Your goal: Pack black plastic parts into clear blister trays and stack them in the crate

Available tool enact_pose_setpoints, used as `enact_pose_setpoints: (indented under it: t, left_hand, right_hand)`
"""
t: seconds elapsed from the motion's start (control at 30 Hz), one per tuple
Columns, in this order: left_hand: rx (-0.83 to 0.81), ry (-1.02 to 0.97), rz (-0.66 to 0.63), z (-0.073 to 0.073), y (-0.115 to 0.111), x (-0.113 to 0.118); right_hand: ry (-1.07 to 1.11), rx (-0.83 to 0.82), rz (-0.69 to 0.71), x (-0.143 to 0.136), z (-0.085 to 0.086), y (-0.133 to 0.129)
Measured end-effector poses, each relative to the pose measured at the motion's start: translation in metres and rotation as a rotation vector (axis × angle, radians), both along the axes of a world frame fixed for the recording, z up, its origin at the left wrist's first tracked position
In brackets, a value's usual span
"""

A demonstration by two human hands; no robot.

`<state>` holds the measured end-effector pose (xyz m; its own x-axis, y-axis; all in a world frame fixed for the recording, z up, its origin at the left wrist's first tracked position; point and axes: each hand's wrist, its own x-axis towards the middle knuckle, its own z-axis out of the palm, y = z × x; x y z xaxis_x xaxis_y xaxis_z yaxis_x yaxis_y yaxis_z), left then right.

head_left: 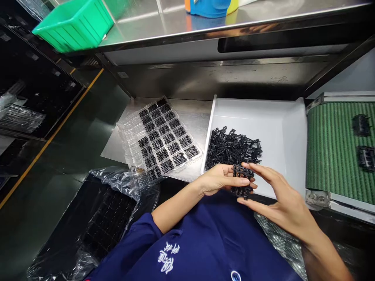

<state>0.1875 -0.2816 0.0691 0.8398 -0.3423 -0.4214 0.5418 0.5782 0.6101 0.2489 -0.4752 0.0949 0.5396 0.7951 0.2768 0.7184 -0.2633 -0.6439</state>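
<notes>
Here, left fingers (240,182), right fingers (265,171) grip black stack (241,191); white bin (281,128) beyond, tray (187,163) leftward, conveyor (334,148) rightward.

"What's in the grip?"
"Black latticed parts (241,171), pinched in my left hand (215,180), my right hand (284,198) spanning their ends!"
"And around?"
"White bin (263,117) holding a loose black heap (231,148), clear compartmented tray (129,134) to its left!"
</notes>
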Motion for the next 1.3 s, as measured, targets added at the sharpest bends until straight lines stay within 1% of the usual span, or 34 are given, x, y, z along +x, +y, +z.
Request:
enact_pose_setpoints:
  t: [0.1, 0.3, 0.43, 0.53, 0.63, 0.87, 0.97, 1.17, 1.3]
  left_hand:
    - [-0.001, -0.003, -0.01, 0.002, -0.001, 0.0]
    - [0.028, 0.003, -0.012, 0.006, -0.001, -0.001]
    - [0.028, -0.012, -0.001, 0.006, -0.003, -0.002]
    - [0.018, -0.017, -0.016, 0.005, -0.004, -0.001]
    - [0.003, -0.011, -0.045, 0.006, -0.005, 0.0]
    - [-0.046, -0.029, -0.129, 0.008, -0.009, 0.003]
    - [-0.026, 0.0, -0.129, 0.007, -0.01, 0.004]
    - [-0.036, 0.037, -0.14, 0.007, -0.012, 0.008]
    - [-0.027, 0.055, -0.096, 0.007, -0.013, 0.009]
  right_hand:
    - [0.045, 0.011, -0.005, -0.001, 0.002, -0.002]
    - [-0.036, 0.002, -0.002, -0.003, 0.005, -0.002]
    - [0.019, 0.003, -0.011, -0.005, 0.006, -0.004]
    - [-0.018, -0.009, -0.019, -0.007, 0.006, -0.004]
    - [-0.056, -0.011, -0.029, -0.008, 0.004, -0.003]
    - [0.066, 0.032, -0.06, -0.009, -0.01, -0.01]
    - [0.118, 0.018, -0.057, -0.009, -0.011, -0.012]
    - [0.112, 0.046, -0.098, -0.013, -0.01, -0.015]
    - [0.066, 0.062, -0.138, -0.014, -0.006, -0.016]
